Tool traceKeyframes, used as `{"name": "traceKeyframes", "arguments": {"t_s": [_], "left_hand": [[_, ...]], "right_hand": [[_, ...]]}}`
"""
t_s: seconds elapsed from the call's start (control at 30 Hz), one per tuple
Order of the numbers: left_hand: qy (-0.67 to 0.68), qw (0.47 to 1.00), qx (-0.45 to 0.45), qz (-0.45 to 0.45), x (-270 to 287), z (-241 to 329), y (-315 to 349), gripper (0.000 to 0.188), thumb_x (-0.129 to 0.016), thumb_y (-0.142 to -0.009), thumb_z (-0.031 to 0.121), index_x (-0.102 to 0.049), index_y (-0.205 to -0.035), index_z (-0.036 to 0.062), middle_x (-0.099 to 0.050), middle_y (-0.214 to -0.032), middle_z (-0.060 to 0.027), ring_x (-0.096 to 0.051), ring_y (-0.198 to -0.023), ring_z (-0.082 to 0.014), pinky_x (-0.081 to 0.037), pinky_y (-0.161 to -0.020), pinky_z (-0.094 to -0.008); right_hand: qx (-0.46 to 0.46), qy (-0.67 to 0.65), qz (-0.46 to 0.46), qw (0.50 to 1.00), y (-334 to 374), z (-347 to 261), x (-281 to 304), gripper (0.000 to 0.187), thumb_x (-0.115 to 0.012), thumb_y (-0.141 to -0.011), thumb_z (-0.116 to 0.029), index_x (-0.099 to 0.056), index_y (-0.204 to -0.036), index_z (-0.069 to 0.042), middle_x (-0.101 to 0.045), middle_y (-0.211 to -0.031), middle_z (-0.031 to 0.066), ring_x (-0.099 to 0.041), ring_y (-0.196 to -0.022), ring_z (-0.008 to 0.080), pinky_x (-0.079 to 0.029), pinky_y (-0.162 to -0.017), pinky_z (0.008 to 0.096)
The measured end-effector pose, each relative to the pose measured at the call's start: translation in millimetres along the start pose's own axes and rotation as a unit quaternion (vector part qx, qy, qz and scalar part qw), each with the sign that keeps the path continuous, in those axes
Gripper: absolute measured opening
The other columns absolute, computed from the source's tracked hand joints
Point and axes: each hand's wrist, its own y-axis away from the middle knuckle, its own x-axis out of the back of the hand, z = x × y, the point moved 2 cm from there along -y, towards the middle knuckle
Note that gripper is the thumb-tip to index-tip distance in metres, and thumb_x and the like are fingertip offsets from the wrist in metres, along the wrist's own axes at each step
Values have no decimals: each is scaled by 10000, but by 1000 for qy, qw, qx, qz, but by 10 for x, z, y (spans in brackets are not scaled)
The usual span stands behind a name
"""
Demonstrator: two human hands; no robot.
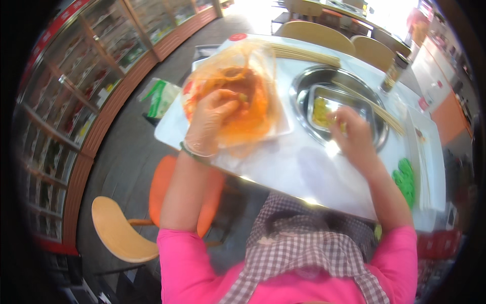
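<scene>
My left hand [215, 114], in a thin clear glove, is over a clear plastic bag [266, 55] of orange-red food [248, 129] on a white tray [163, 133]. Its thumb and fingers pinch a small greenish piece [243, 97]. At the right, my right hand [357, 137] curls its fingers together over the near edge of a rectangular steel tray [364, 107]; what they hold is blurred. Yellow-green pieces [320, 112] lie in that tray, which sits in a round steel basin [299, 86]. Thin wooden skewers [377, 107] lie across the basin.
A bundle of skewers [304, 53] lies along the table's far side. A dark-capped jar [394, 72] stands at the far right. Nearer are a long white tray [433, 175] and a crumpled green thing [404, 183]. Chairs [121, 230] and glass-fronted cabinets [76, 86] stand to the left.
</scene>
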Motion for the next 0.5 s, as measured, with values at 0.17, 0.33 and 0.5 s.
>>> {"name": "traceKeyframes", "arguments": {"t_s": [0.17,0.33,0.5], "left_hand": [[40,999,-23,-17,-160,34,-103,172,-576,-994,88,-598,-1142,2,-682,-1013,-99,-694,-905,-150,-573,-832,-254],[99,991,-59,-70,-672,76,-238,200,-576,-989,96,-622,-1148,-17,-686,-1060,-109,-688,-972,-185,-563,-878,-304],[106,978,-103,-148,-1269,67,-495,253,-578,-1003,125,-601,-1195,-38,-688,-1074,-142,-695,-1000,-201,-575,-891,-304]], "right_hand": [[-113,287,26,951,777,365,916,253,-722,-849,-65,-623,-1073,1,-629,-1066,152,-647,-833,327,-519,-748,410],[-276,432,0,859,1592,702,1383,193,-686,-905,-139,-612,-976,24,-617,-996,187,-638,-866,393,-511,-764,477],[-313,413,-15,855,1807,919,1397,131,-660,-882,-80,-604,-893,38,-627,-898,206,-641,-855,402,-508,-751,484]]}}
